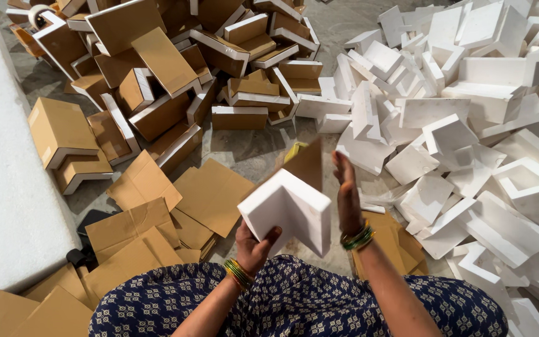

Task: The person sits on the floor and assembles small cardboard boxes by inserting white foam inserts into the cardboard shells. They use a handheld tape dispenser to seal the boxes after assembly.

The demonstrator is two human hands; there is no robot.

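A: Centre of frame: which hand carries the white L-shaped foam corner piece (288, 212)?

B: The left hand (254, 243). Its fingers are clenched on the lower edge of the piece, thumb on the near face, and it holds the piece above the lap, over the blue patterned fabric (294, 302).

A: And the right hand (347, 193)?

B: It stands upright just to the right of the foam, palm turned toward it, fingers extended and released, grasping nothing. Whether the palm touches the foam's right edge cannot be told from this view.

A: How does the piece lie relative to those fingers?

B: The apex of the L points toward the top of the frame; its two arms slope down to lower left and lower right. The right arm of the L ends beside the right hand, so that hand is the nearer free one. A brown cardboard sheet (307, 163) rises behind the foam's apex, between the two hands.

A: Surroundings?

B: Lower left, flat cardboard sheets (157, 212) on the floor. Upper left, a heap of cardboard-faced corner pieces (176, 68). Right half of frame, a heap of bare white foam corner pieces (469, 125). Far left edge, a large white foam slab (1, 187). Both wrists wear green and gold bangles (357, 237).
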